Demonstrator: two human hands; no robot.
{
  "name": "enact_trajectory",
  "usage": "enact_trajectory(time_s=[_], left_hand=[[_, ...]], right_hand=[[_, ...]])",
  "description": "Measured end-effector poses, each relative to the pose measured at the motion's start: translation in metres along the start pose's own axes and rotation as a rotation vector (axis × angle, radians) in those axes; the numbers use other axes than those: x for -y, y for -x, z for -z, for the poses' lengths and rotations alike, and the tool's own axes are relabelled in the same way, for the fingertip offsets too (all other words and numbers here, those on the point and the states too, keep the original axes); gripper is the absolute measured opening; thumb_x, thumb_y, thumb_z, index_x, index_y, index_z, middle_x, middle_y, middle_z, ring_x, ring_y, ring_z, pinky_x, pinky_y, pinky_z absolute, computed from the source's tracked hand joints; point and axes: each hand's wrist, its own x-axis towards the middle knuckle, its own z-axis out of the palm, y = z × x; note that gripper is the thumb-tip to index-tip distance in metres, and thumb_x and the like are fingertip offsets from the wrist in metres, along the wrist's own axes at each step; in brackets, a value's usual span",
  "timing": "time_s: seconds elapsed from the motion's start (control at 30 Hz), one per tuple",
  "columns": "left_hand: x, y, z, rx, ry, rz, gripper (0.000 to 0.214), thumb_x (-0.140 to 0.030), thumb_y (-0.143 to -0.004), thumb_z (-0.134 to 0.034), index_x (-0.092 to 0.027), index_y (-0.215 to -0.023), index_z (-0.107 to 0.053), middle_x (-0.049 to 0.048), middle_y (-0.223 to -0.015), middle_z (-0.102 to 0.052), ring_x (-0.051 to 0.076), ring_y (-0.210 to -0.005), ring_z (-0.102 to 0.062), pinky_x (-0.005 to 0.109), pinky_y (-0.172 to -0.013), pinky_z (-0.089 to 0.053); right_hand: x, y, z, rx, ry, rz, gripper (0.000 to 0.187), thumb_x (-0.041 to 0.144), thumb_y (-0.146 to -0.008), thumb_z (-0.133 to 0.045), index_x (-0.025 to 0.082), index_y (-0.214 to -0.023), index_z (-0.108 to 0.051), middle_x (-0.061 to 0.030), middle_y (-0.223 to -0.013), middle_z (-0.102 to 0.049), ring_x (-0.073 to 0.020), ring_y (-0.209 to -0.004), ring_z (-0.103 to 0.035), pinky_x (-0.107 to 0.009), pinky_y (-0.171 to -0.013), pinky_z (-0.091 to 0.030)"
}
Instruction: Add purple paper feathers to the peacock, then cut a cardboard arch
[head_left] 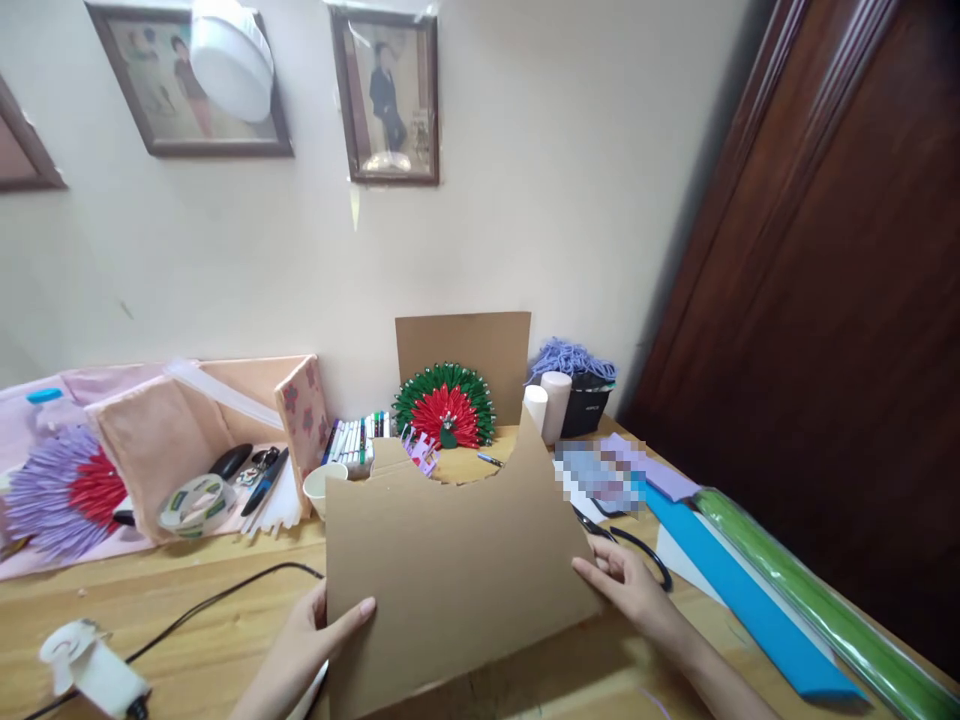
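I hold a brown cardboard sheet [450, 570] upright over the wooden table [187, 610]; its top edge has a curved cut-out. My left hand [315, 635] grips its lower left edge, thumb on the front. My right hand [626, 585] grips its right edge, fingers closed around it. Behind the sheet stands a red and green paper fan craft [446, 405] in front of another cardboard piece [480, 345].
Black scissors [637, 545] lie by my right hand, with blue paper [742, 595] and a green roll [817, 600] further right. At the left are an open box [157, 440] with tape [196, 503], markers [358, 442], a cup [324, 485], a purple and red craft [64, 490] and a black cable [202, 605].
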Motion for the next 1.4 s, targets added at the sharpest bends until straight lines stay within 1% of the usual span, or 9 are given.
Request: enact_trajectory(time_s=[0.1, 0.27, 0.47, 0.6, 0.8, 1.07, 1.17, 1.3, 1.4], left_hand=[[-0.006, 0.003, -0.006, 0.057, 0.044, 0.019, 0.052, -0.050, -0.058, -0.077, -0.015, -0.095, -0.068, 0.0110, -0.102, -0.071, 0.033, -0.097, -0.064, 0.043, -0.087, -0.050], [0.004, 0.026, -0.022, 0.122, 0.089, 0.117, 0.045, -0.051, -0.062, -0.073, -0.016, -0.091, -0.070, 0.0103, -0.103, -0.071, 0.033, -0.097, -0.063, 0.042, -0.086, -0.049], [0.039, 0.030, -0.030, 0.085, 0.110, 0.162, 0.046, -0.053, -0.063, -0.072, -0.016, -0.089, -0.068, 0.0105, -0.098, -0.072, 0.031, -0.091, -0.066, 0.040, -0.081, -0.051], [0.040, 0.019, -0.035, 0.041, 0.061, 0.151, 0.047, -0.051, -0.060, -0.075, -0.016, -0.091, -0.066, 0.0091, -0.093, -0.073, 0.030, -0.087, -0.067, 0.037, -0.075, -0.053], [0.033, 0.001, -0.037, 0.025, -0.207, 0.107, 0.047, -0.055, -0.064, -0.068, -0.016, -0.089, -0.061, 0.0087, -0.087, -0.073, 0.028, -0.084, -0.067, 0.032, -0.068, -0.052], [0.007, 0.005, -0.022, -0.125, -1.097, -0.023, 0.039, -0.053, -0.085, -0.039, -0.018, -0.086, -0.057, 0.0068, -0.065, -0.066, 0.028, -0.070, -0.064, 0.032, -0.062, -0.041], [0.000, 0.017, -0.024, 0.017, -1.160, -0.233, 0.035, -0.046, -0.090, -0.035, -0.020, -0.099, -0.057, 0.0086, -0.087, -0.068, 0.024, -0.076, -0.064, 0.032, -0.066, -0.043], [0.009, 0.022, -0.034, 0.404, -1.176, -0.620, 0.043, -0.045, -0.086, -0.049, -0.025, -0.123, -0.049, 0.0090, -0.132, -0.052, 0.026, -0.115, -0.051, 0.038, -0.093, -0.039], [0.014, 0.018, -0.043, 0.574, -1.191, -0.727, 0.052, -0.047, -0.084, -0.051, -0.024, -0.130, -0.044, 0.0099, -0.133, -0.051, 0.027, -0.119, -0.047, 0.042, -0.102, -0.031]], right_hand=[[-0.001, -0.003, 0.008, 0.066, 0.029, -0.051, 0.035, 0.053, -0.080, -0.054, 0.018, -0.075, -0.057, -0.0001, -0.065, -0.059, -0.0158, -0.063, -0.059, -0.026, -0.063, -0.047], [-0.011, -0.009, 0.026, -0.166, 0.257, -0.181, 0.044, 0.058, -0.081, -0.045, 0.020, -0.061, -0.046, 0.0018, -0.050, -0.056, -0.0103, -0.039, -0.047, -0.022, -0.042, -0.036], [-0.024, -0.014, 0.039, -0.314, 0.667, -0.024, 0.018, 0.040, -0.077, -0.054, 0.022, -0.076, -0.058, -0.0012, -0.070, -0.066, -0.0159, -0.058, -0.058, -0.025, -0.052, -0.041], [-0.031, -0.016, 0.042, -0.284, 0.825, 0.071, 0.012, 0.031, -0.075, -0.052, 0.023, -0.080, -0.060, -0.0023, -0.081, -0.066, -0.0185, -0.072, -0.060, -0.028, -0.062, -0.045], [-0.016, -0.042, 0.039, -0.255, 1.011, 0.127, 0.017, 0.023, -0.084, -0.044, 0.019, -0.086, -0.060, -0.0071, -0.091, -0.064, -0.0215, -0.087, -0.059, -0.031, -0.073, -0.045], [-0.013, -0.130, 0.030, -0.103, 1.139, 0.054, 0.017, 0.017, -0.081, -0.056, 0.012, -0.096, -0.062, -0.0151, -0.104, -0.062, -0.0255, -0.102, -0.054, -0.031, -0.086, -0.039], [-0.014, -0.144, 0.024, -0.103, 1.090, 0.032, 0.011, 0.016, -0.078, -0.059, 0.012, -0.087, -0.064, -0.0152, -0.099, -0.063, -0.0256, -0.101, -0.054, -0.030, -0.084, -0.039], [-0.007, -0.143, 0.019, -0.142, 0.945, 0.005, 0.011, 0.014, -0.081, -0.055, 0.011, -0.086, -0.064, -0.0150, -0.095, -0.065, -0.0244, -0.099, -0.055, -0.031, -0.083, -0.040], [0.000, -0.131, 0.017, -0.064, 0.768, -0.025, 0.018, 0.020, -0.085, -0.051, 0.010, -0.093, -0.064, -0.0125, -0.091, -0.067, -0.0193, -0.085, -0.060, -0.029, -0.075, -0.045]])
